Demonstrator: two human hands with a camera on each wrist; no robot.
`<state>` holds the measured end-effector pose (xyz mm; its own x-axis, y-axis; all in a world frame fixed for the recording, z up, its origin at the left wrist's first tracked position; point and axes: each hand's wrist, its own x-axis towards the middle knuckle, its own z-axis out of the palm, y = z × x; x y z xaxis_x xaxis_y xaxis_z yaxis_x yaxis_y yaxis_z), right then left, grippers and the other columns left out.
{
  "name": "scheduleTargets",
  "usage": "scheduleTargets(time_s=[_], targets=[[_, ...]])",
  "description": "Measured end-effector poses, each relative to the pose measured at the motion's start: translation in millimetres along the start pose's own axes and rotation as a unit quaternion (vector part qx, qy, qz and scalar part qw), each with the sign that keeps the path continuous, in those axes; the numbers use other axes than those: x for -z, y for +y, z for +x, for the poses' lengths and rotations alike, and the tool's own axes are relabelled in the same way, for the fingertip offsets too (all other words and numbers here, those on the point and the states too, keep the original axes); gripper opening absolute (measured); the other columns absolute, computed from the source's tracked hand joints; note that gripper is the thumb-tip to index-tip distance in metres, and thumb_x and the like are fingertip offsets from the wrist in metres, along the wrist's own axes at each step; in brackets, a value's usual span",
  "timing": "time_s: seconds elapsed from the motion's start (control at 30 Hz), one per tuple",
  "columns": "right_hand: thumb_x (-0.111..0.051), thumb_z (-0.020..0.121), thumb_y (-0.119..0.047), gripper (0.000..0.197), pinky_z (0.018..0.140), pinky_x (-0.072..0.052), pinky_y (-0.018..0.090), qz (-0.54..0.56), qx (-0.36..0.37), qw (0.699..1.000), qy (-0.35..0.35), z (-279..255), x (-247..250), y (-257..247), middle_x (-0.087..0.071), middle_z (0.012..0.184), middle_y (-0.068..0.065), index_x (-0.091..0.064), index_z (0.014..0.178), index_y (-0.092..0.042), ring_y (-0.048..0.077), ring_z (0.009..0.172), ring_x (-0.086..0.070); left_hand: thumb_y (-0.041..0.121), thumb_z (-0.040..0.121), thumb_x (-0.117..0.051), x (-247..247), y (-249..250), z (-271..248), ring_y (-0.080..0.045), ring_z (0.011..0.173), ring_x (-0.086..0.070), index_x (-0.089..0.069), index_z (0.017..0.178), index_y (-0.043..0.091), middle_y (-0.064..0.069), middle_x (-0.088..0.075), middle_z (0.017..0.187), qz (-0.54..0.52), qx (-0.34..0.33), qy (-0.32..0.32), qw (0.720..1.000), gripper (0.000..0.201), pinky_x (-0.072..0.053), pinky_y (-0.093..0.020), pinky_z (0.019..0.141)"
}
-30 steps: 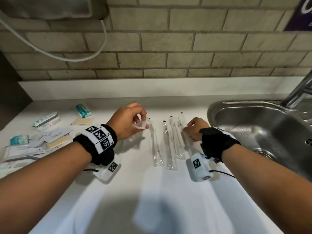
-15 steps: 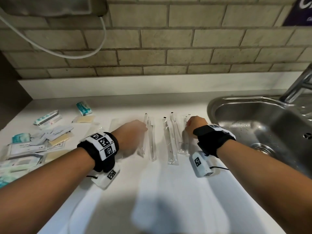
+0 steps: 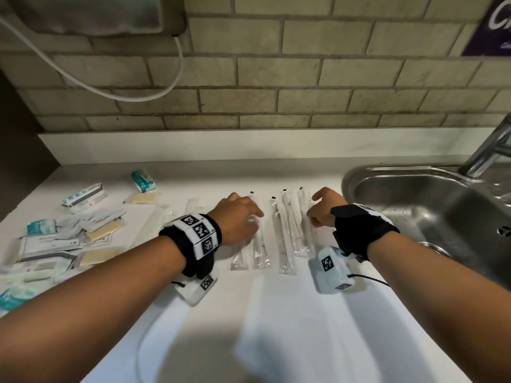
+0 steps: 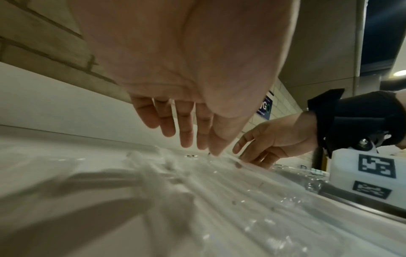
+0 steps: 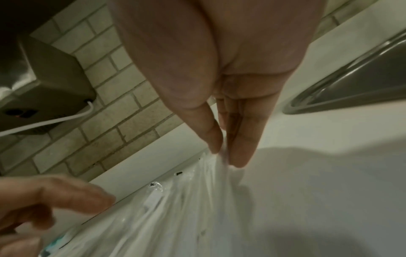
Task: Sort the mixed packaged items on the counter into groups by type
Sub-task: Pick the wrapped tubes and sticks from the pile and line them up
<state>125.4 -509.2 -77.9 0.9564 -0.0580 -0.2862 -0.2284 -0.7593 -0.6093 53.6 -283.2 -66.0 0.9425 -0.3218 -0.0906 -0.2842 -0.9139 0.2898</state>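
From the head view, the left hand has come down flat onto the leftmost of the long clear sleeves at the centre of the white counter; a second ago it was raised and pinching the top of one sleeve, so that piece now looks delivered into the row, which I judge nearly squared up. The right hand, at 3 o'clock of the row, has hardly moved and stays curled at the rightmost sleeve. The unsorted pile of teal sachets, tan flat packs and grey envelopes lies well apart at 9 o'clock, so most of the sorting is still to do. A steel sink sits at 3 o'clock. Print on the pile's white envelope is upside down and too small to read; the purple sign at 1 o'clock shows only a partial "C". In the left wrist view, the left hand's fingers are straight and spread, tips just above or brushing the crinkled sleeves, holding nothing; the sign behind reads only a fragment, something like "GO". The other hand's fingertips rest on a sleeve at 3 o'clock. In the right wrist view, the thumb and fingers pinch the upper edge of the rightmost sleeve, lifting it a little, while the left hand blurs past at 8 o'clock.
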Motion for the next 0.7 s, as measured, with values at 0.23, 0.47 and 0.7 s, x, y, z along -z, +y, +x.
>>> scheduleTargets(time_s=[0.23,0.47,0.7], targets=[[-0.074,0.078,-0.018,0.03,0.082,-0.047,0.024,-0.14,0.036,0.989,0.012,-9,4,18,-0.064,0.116,0.006,-0.068,0.107,-0.016,0.023,0.105,-0.062,0.053,0.095,-0.04,-15,55,20,-0.025,0.149,-0.005,-0.029,0.149,0.033,0.006,-0.022,0.159,0.136,-0.067,-0.11,0.982,0.059,-0.002,-0.045,0.118],[-0.06,0.09,-0.007,0.047,0.103,-0.039,0.026,-0.214,0.107,0.971,-0.003,-26,-4,13,-0.051,0.141,0.005,-0.053,0.135,-0.018,0.022,0.127,-0.051,0.061,0.093,-0.034,-31,66,24,-0.034,0.145,-0.017,-0.04,0.142,0.032,0.003,-0.042,0.147,0.223,-0.103,-0.13,0.961,0.057,-0.01,-0.052,0.115],[-0.059,0.09,-0.005,0.049,0.104,-0.038,0.025,-0.204,0.114,0.972,0.005,-35,-14,9,-0.049,0.142,0.007,-0.051,0.137,-0.016,0.023,0.13,-0.049,0.062,0.089,-0.036,-38,62,11,-0.03,0.135,-0.03,-0.05,0.131,0.038,0.006,-0.05,0.136,0.198,-0.135,-0.095,0.966,0.049,-0.017,-0.051,0.111]])
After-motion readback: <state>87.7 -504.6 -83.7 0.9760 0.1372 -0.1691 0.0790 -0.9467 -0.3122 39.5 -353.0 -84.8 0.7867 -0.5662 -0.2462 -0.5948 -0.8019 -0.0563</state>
